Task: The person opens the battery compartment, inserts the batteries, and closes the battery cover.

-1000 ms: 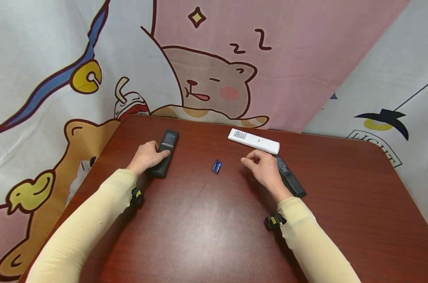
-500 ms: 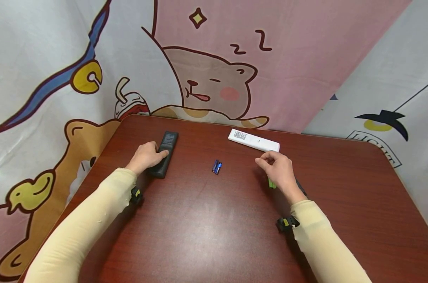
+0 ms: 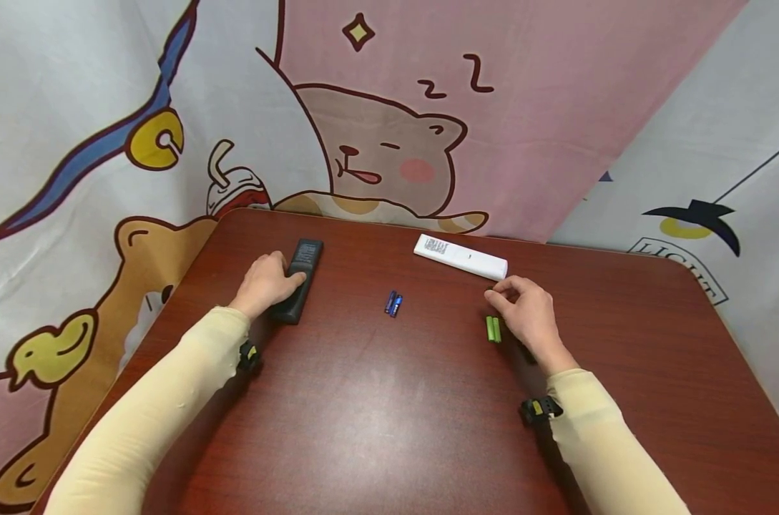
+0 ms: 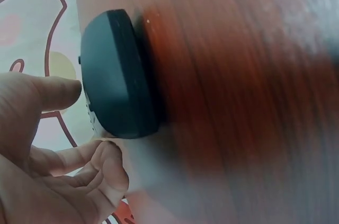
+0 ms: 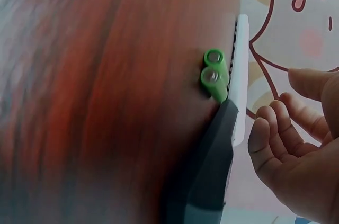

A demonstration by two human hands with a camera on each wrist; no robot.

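Observation:
My left hand (image 3: 267, 284) holds a black remote control (image 3: 310, 255) on the left of the table, thumb over its top face and fingers at its far side. In the left wrist view, the remote's rounded end (image 4: 108, 75) faces the camera beside the thumb. My right hand (image 3: 524, 311) hovers with loosely bent fingers and nothing between them. Below it lies a second black remote (image 5: 209, 166), mostly hidden by the hand in the head view. Two green batteries (image 3: 493, 329) lie side by side, just left of that hand.
Two blue batteries (image 3: 393, 304) lie together mid-table. A white remote (image 3: 460, 256) lies near the back, beyond the right hand. The brown table (image 3: 363, 429) ends at a cartoon-printed curtain (image 3: 524, 107) behind and at the sides.
My right hand has shifted to the right, uncovering the two green batteries and covering most of the second black remote. My left hand has stayed at its remote.

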